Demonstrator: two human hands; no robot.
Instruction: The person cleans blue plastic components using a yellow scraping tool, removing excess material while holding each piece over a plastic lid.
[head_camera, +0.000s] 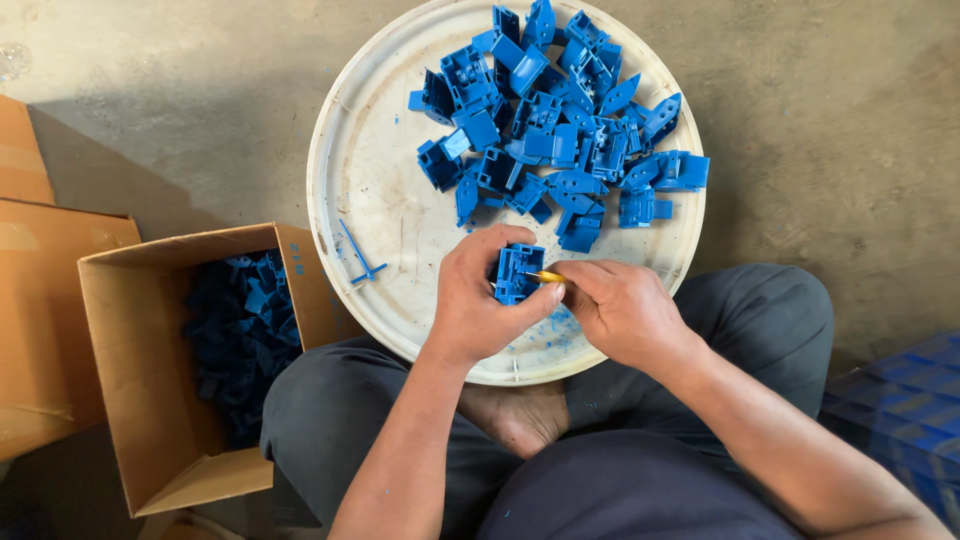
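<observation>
My left hand (478, 300) grips a small blue plastic part (516, 273) over the near side of a round white tray (365, 190). My right hand (620, 305) holds a small tool with a yellow tip (547, 277) against the right edge of that part. A heap of several similar blue plastic parts (560, 130) lies on the far half of the tray. Blue shavings (560, 330) speckle the tray below my hands.
An open cardboard box (130, 330) at my left holds several blue parts (240, 330). A thin blue plastic strip (358, 255) lies on the tray's left side. Flat cardboard (30, 290) lies at far left, a blue crate (905, 410) at right. I sit cross-legged on a concrete floor (830, 120).
</observation>
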